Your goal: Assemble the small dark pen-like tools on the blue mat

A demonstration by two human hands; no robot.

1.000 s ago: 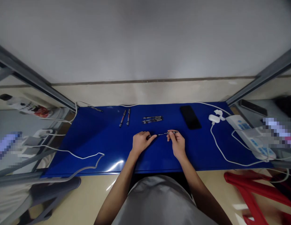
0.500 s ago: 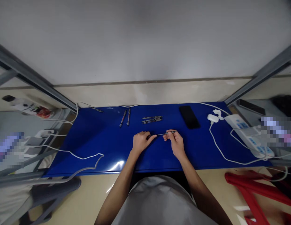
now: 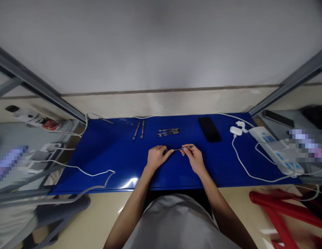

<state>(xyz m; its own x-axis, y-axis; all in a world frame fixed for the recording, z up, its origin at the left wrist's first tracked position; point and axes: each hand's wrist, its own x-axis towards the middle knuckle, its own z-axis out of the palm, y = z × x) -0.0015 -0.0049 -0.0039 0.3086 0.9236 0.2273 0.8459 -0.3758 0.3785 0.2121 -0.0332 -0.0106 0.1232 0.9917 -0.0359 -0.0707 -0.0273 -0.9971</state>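
Note:
My left hand (image 3: 156, 157) is closed on a dark pen part, mostly hidden by the fingers. In my right hand (image 3: 194, 158), thumb and fingers pinch a pen barrel (image 3: 190, 147), its far end showing past the fingers. A thin refill (image 3: 177, 149) spans the gap between the two hands, in line with both parts; whether it sits inside the left part I cannot tell. Beyond my hands several pens (image 3: 168, 132) lie side by side on the blue tabletop (image 3: 119, 148). Two more pens with reddish marks, a left one (image 3: 136, 130) and a right one (image 3: 142, 130), rest farther left.
A black phone (image 3: 209, 129) lies right of the pens. A white earbud case (image 3: 235, 130) with its cable and a power strip (image 3: 276, 150) are at the right. Another pen (image 3: 107, 121) lies at the back left. A white cable (image 3: 92, 175) crosses the left side.
My right hand has shifted slightly, and the thin refill now reaches the left hand's part, where a small gap showed before. The pens on the table have stayed put.

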